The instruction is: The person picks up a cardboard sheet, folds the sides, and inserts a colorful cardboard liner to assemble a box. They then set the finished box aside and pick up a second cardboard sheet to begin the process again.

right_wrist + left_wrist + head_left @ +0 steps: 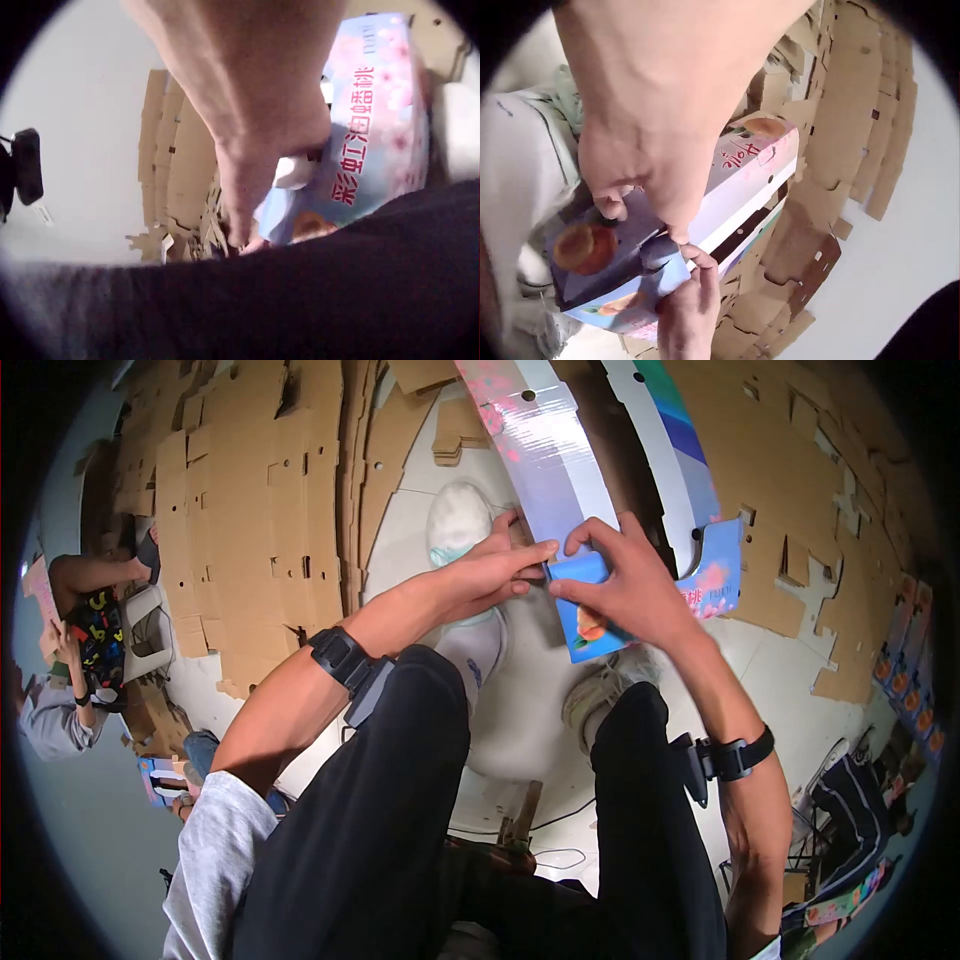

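A printed fruit carton [560, 470] with peach pictures and pink blossom lies part folded in front of me, its long middle slot uncovered. My right hand [640, 585] pinches a blue flap at its near corner, thumb below and index finger above. At the same corner, my left hand [485, 575] reaches in from the side, its straight index finger touching the edge of the flap. In the left wrist view both hands meet at this corner, beside a printed peach [585, 249]. Red lettering on the carton's end panel [360, 127] faces the right wrist view.
Flat brown cardboard sheets [250, 510] lie in stacks on the left, and more cardboard [770, 440] lies on the right. Below the carton are my shoes [460, 520] and the pale floor. Another person [60, 710] sits at the far left; printed cartons [905, 670] stand at the far right.
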